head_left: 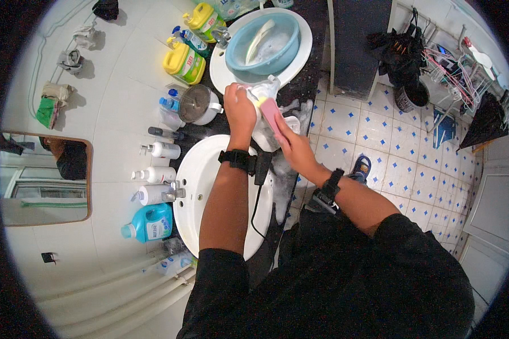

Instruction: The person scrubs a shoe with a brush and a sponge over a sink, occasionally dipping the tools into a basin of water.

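Observation:
My left hand is closed around a white, foamy thing, perhaps a shoe; its exact kind is partly hidden by the hand. In my right hand is a pink scrub brush, its yellowish bristle end against the white thing. Both hands are above the dark wet counter, between the two sinks. Just beyond them, a light-blue basin sits in the far sink, holding suds and a long whitish item.
The near white sink lies under my left forearm. Yellow jugs, a lidded pot, pump bottles and a blue detergent jug line the wall side. A black corded thing is by my left wrist. Foam covers the counter edge.

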{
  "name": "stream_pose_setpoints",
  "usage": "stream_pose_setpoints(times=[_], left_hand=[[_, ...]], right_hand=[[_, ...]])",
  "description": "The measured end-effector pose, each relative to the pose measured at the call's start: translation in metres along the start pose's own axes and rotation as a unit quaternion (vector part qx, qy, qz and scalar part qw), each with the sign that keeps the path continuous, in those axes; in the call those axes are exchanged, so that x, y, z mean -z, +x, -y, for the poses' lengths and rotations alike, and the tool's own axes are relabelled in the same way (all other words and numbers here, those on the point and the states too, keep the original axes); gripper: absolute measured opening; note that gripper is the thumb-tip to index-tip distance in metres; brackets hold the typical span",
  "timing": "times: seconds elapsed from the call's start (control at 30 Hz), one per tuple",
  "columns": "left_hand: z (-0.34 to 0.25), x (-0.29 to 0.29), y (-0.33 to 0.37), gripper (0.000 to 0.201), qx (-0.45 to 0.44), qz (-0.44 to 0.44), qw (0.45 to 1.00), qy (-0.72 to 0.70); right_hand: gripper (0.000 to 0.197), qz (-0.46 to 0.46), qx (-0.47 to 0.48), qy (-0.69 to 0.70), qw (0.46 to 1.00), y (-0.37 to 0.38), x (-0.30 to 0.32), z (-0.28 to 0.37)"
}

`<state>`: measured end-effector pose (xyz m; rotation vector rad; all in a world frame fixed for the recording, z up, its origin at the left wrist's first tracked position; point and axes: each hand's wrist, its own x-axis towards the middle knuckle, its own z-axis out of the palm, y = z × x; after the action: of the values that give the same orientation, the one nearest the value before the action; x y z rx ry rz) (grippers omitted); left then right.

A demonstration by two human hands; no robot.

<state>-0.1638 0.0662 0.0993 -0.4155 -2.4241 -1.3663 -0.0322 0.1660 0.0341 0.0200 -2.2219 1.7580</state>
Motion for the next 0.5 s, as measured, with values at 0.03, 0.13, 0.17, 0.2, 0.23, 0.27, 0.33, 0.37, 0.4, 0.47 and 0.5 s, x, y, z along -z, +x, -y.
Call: stream_pose_setpoints(times=[0.03,0.13,0.17,0.2,0.23,0.27,0.33,0.37,0.4,0.47,0.5], left_hand=[[-0.001,0.0,0.0,0.02,-0.002,0.001,1.0,0.004],[-0.002,-0.004,0.002,0.02,-0.005,-0.001,1.0,-0.008],[0.0,-0.004,0.001,0.02,-0.001,-0.003,1.0,-0.001],[0.004,-0.003,0.001,0.02,-0.001,-0.003,1.0,-0.002],[0.006,-0.003,0.004,0.02,0.01,-0.007,1.0,-0.005],[0.008,-0.003,0.006,0.02,0.022,-0.011,1.0,-0.009],[0.01,0.001,0.003,0.02,0.02,-0.006,1.0,-0.011],[0.009,0.002,0.002,0.02,0.017,-0.002,1.0,-0.012],[0.012,0.007,0.001,0.02,0.017,-0.01,1.0,-0.018],[0.01,0.006,0.0,0.02,0.006,-0.012,0.999,-0.029],[0.009,0.006,-0.001,0.02,-0.006,-0.012,0.999,-0.041]], right_hand=[[0.054,0.0,0.0,0.001,1.0,0.001,0.0,0.002],[0.053,-0.052,0.054,-0.007,0.997,0.02,0.004,0.018],[0.053,-0.034,0.032,-0.007,0.999,0.039,0.01,0.037],[0.052,-0.015,0.011,-0.007,1.0,0.05,0.014,0.047],[0.052,-0.017,0.012,-0.006,1.0,0.054,0.016,0.045],[0.051,-0.014,0.03,-0.025,0.999,0.057,0.016,0.04],[0.05,0.003,0.01,-0.033,0.999,0.048,0.017,0.027],[0.05,0.002,0.013,-0.033,0.999,0.035,0.014,0.016],[0.05,-0.012,0.058,-0.03,0.998,0.019,0.006,0.005],[0.05,-0.012,0.074,-0.035,0.997,0.008,0.008,0.012],[0.05,0.004,0.048,-0.043,0.998,0.006,0.01,0.015]])
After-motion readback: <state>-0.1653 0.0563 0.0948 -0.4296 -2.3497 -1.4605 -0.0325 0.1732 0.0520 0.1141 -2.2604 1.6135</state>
